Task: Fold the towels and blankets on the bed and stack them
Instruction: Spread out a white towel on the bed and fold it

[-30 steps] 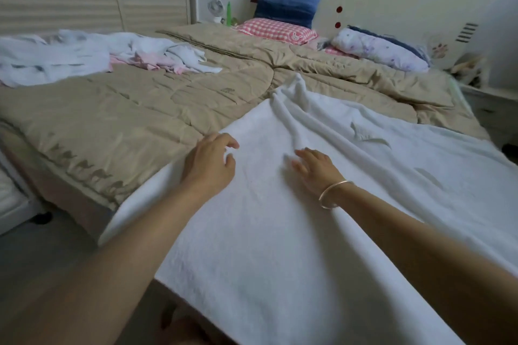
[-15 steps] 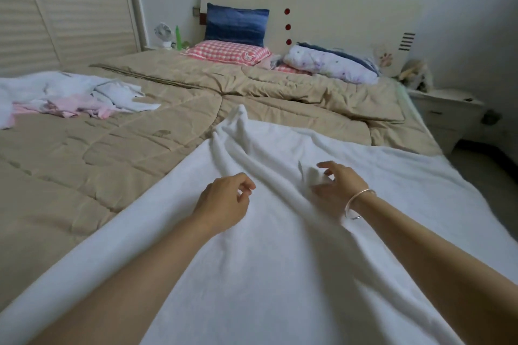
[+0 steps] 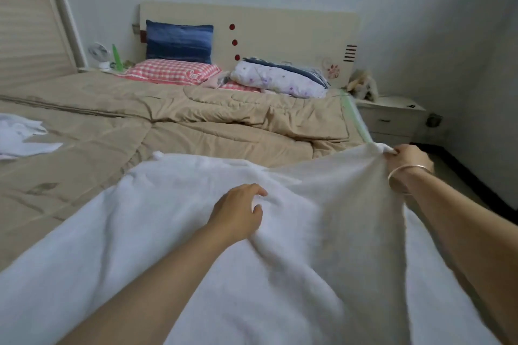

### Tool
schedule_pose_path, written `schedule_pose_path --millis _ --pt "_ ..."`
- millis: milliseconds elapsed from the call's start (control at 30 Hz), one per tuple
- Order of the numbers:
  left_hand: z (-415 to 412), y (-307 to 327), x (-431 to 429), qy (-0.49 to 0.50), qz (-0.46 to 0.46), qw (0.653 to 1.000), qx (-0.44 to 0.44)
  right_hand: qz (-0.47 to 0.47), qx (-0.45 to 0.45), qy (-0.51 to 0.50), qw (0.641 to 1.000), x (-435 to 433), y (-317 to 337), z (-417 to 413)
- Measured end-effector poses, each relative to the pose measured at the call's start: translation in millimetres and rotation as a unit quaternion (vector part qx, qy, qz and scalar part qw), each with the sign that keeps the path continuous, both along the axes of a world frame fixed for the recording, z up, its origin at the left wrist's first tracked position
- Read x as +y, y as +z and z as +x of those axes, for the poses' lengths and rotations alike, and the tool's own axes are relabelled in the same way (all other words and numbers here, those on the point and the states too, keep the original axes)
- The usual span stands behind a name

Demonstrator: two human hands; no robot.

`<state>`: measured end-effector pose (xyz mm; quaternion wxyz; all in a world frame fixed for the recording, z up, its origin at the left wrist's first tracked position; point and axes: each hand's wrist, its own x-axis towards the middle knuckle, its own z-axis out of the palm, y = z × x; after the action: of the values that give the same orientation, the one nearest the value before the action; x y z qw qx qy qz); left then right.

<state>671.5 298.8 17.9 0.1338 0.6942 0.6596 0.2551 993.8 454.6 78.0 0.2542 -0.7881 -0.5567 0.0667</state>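
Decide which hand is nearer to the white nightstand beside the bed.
Right. The right hand grips the raised edge of the white towel just in front of the nightstand; the left hand rests on the towel farther left, well away.

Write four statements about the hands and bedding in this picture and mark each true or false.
1. The right hand grips an edge of the white towel. True.
2. The left hand is lifted clear of the towel. False: it rests on the towel.
3. A bracelet sits on the right wrist. True.
4. The towel lies on a green cover. False: the quilt under it is tan.
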Motion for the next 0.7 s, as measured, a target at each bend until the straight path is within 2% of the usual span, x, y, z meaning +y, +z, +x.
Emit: schedule_pose_path --millis 100,233,333,467,600,700 --pt "30.8 -7.4 36.7 -0.033 -0.03 0.999 0.022 -0.051 0.021 -0.051 0.997 23.6 -17.3 55.2" --pt "53.6 -27.8 77.7 -0.048 -0.047 0.996 0.067 -0.117 0.103 0.008 0.988 44.5 -106.4 56.7" --pt "53.8 -43.8 111.2 -0.058 -0.051 0.992 0.102 -0.057 0.133 0.029 0.989 62.9 -167.6 54.8" --pt "58.3 -52.5 163.6 -0.042 -0.021 0.994 0.102 0.008 0.203 0.04 0.978 74.5 -176.7 67.1" --pt "71.6 -65.0 221.6 -0.055 -0.023 0.99 0.131 0.044 0.194 0.04 0.979 80.1 -187.1 76.3" --pt "74.4 -74.7 241.6 -0.062 -0.054 0.979 0.188 0.074 0.143 0.036 0.986 78.5 -183.2 75.7"
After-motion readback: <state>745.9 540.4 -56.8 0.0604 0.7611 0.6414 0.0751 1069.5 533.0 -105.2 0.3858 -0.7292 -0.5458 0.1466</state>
